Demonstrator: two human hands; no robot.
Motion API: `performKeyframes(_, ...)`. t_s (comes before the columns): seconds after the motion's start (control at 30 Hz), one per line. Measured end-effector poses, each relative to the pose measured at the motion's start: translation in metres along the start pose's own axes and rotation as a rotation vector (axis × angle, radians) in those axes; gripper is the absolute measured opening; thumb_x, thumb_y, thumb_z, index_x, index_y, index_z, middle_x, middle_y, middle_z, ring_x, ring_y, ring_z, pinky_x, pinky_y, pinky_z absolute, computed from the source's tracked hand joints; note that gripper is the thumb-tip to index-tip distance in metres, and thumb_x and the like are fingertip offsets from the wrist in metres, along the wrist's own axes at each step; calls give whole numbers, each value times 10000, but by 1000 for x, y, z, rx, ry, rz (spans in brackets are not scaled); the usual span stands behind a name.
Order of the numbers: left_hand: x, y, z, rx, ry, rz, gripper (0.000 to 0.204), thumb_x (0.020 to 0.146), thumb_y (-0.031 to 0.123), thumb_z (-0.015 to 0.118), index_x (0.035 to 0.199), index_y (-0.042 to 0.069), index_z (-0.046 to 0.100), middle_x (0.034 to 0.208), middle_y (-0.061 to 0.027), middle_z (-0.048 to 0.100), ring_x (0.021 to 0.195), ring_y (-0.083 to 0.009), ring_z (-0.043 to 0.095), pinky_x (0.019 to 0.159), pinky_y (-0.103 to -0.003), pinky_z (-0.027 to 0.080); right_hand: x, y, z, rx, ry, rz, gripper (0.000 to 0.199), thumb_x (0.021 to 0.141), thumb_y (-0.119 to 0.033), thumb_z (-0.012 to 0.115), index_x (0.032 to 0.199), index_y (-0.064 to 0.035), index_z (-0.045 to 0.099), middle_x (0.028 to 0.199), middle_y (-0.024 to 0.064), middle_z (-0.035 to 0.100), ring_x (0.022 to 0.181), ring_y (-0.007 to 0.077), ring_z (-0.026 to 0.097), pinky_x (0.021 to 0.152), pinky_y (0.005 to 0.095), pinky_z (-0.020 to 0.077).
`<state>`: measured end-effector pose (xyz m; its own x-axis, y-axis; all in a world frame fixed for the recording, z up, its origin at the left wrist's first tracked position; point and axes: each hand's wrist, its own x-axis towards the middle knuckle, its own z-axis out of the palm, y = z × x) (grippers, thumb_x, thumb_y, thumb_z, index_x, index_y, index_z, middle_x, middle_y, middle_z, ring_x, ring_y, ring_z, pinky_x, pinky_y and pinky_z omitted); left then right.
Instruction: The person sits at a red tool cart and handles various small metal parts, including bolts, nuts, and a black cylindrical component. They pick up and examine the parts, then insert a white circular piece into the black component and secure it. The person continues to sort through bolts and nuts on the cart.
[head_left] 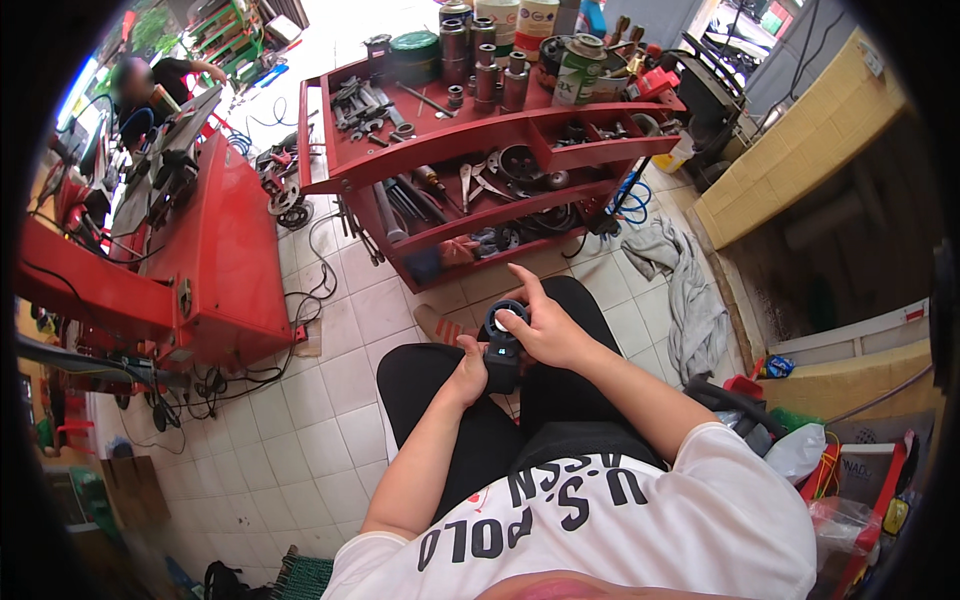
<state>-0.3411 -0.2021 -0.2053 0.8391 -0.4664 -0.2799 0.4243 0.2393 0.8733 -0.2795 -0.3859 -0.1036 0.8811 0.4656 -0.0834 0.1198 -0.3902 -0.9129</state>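
Note:
I sit with black trousers over a white tiled floor. A small black handheld controller [501, 348] with a round ring top rests above my lap. My left hand [468, 368] grips its lower body from the left. My right hand [540, 325] lies over its top from the right, thumb on the ring face, index finger stretched out and pointing away from me.
A red tool cart [480, 130] with shelves of wrenches, sockets and cans stands ahead. A red machine [215, 250] with cables sits at the left, a person beyond it. A grey rag [690, 290] lies right, with bags [800, 450] beside my right arm.

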Motion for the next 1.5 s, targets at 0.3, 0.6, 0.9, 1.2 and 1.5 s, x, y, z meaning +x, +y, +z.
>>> performKeyframes(0.3, 4, -17, -8, -17, -7, 36, 1313, 686, 1050, 57, 1143, 16, 725, 964, -90, 765, 876, -187, 748, 814, -320, 606, -9, -2, -3, 50, -49, 12, 941, 985, -336, 744, 1649, -26, 153, 1329, 239, 630, 1236, 336, 645, 1078, 419, 488)
performKeyframes(0.6, -1, -15, -8, 48, 78, 34, 1231, 738, 1035, 96, 1074, 26, 716, 911, -78, 742, 845, -176, 734, 788, -302, 594, -10, 0, -10, 1, -105, -151, 1206, 798, -248, 931, 1664, -90, 107, 1387, 225, 609, 1274, 373, 637, 1096, 439, 505)
performKeyframes(0.9, 2, -22, -7, 80, 177, 132, 1219, 813, 985, 119, 1254, -5, 676, 1160, -96, 733, 1078, -191, 694, 935, -319, 561, -8, -8, -9, -116, -136, -276, 1261, 777, -272, 945, 1677, -98, 79, 1418, 219, 587, 1295, 401, 615, 1099, 454, 498)
performKeyframes(1.2, 0, -17, -3, 31, 174, 194, 1135, 870, 929, 148, 1445, 29, 530, 1334, -122, 650, 1211, -202, 648, 1062, -348, 512, -5, -8, 8, -155, -64, -179, 1316, 711, -352, 985, 1673, -129, 116, 1466, 185, 563, 1306, 365, 616, 1120, 446, 491)
performKeyframes(1.5, 1, -21, -22, 47, -25, 255, 1144, 873, 936, 163, 1366, 1, 602, 1238, -86, 704, 1167, -170, 666, 1031, -314, 518, 1, -15, -6, 39, -177, -257, 1347, 669, -305, 1015, 1676, -149, 133, 1469, 168, 562, 1289, 306, 631, 1122, 430, 496)
